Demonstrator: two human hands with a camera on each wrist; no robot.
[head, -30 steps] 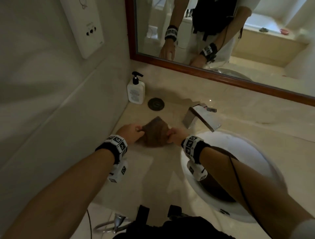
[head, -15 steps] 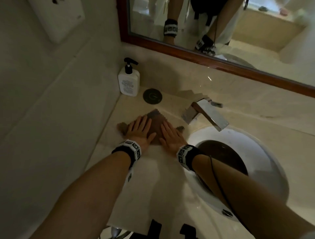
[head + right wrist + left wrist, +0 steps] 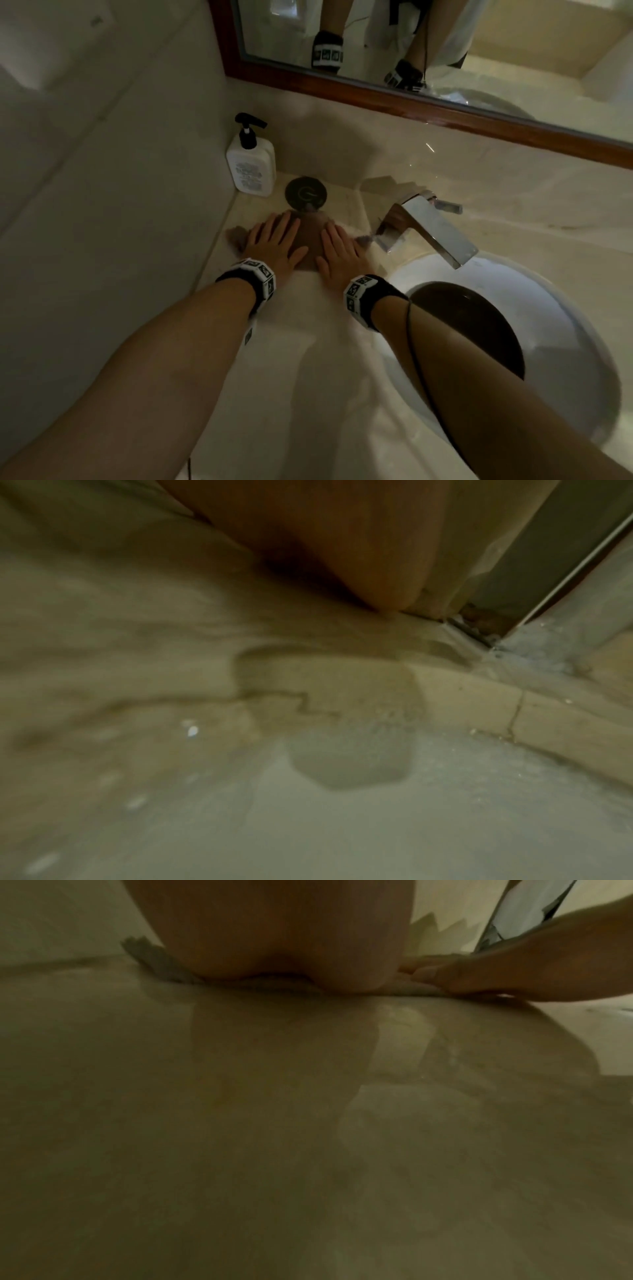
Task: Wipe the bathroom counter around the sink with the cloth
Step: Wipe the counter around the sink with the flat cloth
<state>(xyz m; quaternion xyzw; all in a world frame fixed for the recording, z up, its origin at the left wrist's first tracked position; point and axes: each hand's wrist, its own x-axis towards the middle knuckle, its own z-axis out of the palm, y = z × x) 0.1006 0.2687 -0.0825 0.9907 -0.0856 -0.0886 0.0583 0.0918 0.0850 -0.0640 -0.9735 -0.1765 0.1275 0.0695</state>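
A brown cloth (image 3: 310, 240) lies flat on the beige marble counter (image 3: 301, 342), left of the sink (image 3: 561, 346) and behind it the chrome faucet (image 3: 431, 226). My left hand (image 3: 274, 240) presses flat on the cloth's left part, fingers straight. Beside it my right hand (image 3: 339, 250) lies flat on the cloth's right part, close to the faucet base. In the left wrist view the cloth's frayed edge (image 3: 154, 961) sticks out from under my palm, with the right hand (image 3: 479, 974) alongside. The right wrist view is blurred and shows only the counter (image 3: 308, 818) and the faucet's base.
A white pump bottle (image 3: 251, 164) stands in the back left corner against the wall. A dark round disc (image 3: 306, 193) lies on the counter just beyond the cloth. A wood-framed mirror (image 3: 411, 99) runs above the backsplash. The wall bounds the counter on the left.
One second ago both hands pinched the bunched cloth above the counter. They spread it flat and now press it with straight fingers, slid slightly toward the back wall.
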